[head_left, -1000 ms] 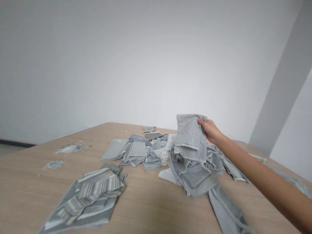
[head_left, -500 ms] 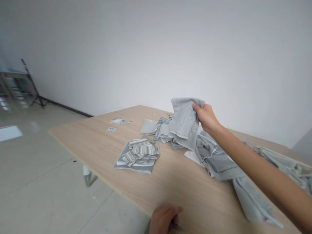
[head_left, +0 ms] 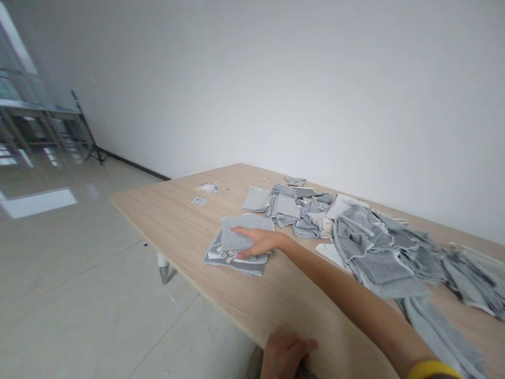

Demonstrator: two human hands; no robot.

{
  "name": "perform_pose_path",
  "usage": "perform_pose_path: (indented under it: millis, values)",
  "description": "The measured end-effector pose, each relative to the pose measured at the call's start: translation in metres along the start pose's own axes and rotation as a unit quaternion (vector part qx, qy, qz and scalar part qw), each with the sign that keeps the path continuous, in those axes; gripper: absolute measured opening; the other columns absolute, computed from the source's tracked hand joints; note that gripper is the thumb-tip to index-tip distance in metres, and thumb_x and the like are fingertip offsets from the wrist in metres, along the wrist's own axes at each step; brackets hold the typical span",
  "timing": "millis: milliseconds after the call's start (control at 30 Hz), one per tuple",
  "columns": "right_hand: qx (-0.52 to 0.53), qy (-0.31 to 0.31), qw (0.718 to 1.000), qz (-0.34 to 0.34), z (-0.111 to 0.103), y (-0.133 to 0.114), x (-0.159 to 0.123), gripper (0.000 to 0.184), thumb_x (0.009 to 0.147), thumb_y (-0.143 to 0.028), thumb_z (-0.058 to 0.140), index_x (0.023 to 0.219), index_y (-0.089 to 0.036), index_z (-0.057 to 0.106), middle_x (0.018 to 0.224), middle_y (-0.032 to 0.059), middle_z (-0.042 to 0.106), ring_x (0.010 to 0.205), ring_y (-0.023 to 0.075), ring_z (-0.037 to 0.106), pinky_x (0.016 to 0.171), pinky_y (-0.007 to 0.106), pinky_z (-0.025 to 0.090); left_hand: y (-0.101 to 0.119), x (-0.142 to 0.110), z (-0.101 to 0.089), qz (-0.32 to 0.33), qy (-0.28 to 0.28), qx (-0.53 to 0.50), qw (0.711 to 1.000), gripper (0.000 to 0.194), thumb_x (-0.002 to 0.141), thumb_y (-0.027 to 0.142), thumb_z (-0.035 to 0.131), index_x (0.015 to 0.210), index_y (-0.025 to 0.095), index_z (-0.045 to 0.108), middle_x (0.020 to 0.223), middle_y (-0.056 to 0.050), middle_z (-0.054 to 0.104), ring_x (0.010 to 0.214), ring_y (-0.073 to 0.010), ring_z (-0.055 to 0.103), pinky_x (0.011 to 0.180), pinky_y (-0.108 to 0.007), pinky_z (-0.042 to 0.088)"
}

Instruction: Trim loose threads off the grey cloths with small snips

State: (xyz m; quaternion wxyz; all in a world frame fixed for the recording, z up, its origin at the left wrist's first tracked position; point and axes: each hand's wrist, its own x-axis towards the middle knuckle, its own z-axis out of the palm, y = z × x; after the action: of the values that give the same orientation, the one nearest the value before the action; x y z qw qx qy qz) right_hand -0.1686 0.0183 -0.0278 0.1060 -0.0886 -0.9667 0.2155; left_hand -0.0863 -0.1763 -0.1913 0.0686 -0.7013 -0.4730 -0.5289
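My right hand lies on a light grey cloth, fingers stretched out and thumb apart. That cloth rests on top of a small pile, where a striped cloth and a darker grey cloth show beneath. At the table's near edge, my left hand is closed with its fingers curled. Something dark and narrow shows under those fingers, too hidden to name.
On the wooden table, several folded grey cloths lie behind the pile. A large heap of grey cloths spreads to the right. Small white scraps lie at the far left. A white wall stands behind the table.
My right hand has come down and left with the grey cloth, from mid-air onto the pile. The cloth now covers much of the striped one, and the fingers have loosened. My view has shifted.
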Motion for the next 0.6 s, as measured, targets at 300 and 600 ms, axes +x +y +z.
perform_pose_path:
  millis: [300, 600]
  values:
    - [-0.06, 0.151, 0.983, 0.081, 0.015, 0.024, -0.019, 0.054, 0.1, -0.034, 0.035, 0.15, -0.014, 0.031, 0.157, 0.0137, 0.031, 0.147, 0.0235, 0.024, 0.121, 0.05, 0.012, -0.005, -0.005, 0.002, 0.019, -0.015, 0.02, 1.0, 0.029, 0.078, 0.019, 0.044, 0.097, 0.023, 0.064, 0.06, 0.0, 0.065, 0.052, -0.0152, 0.062, 0.052, -0.026, 0.045]
    - [-0.067, 0.052, 0.99, 0.113, 0.057, 0.035, -0.035, 0.048, 0.103, -0.037, 0.029, 0.143, -0.014, 0.043, 0.153, 0.0148, 0.038, 0.144, 0.028, 0.033, 0.115, 0.058, 0.024, -0.015, -0.008, -0.005, 0.043, -0.038, 0.023, 0.998, 0.041, 0.096, 0.042, 0.033, 0.103, 0.023, 0.068, 0.066, -0.002, 0.069, 0.055, -0.0151, 0.066, 0.053, -0.024, 0.053]
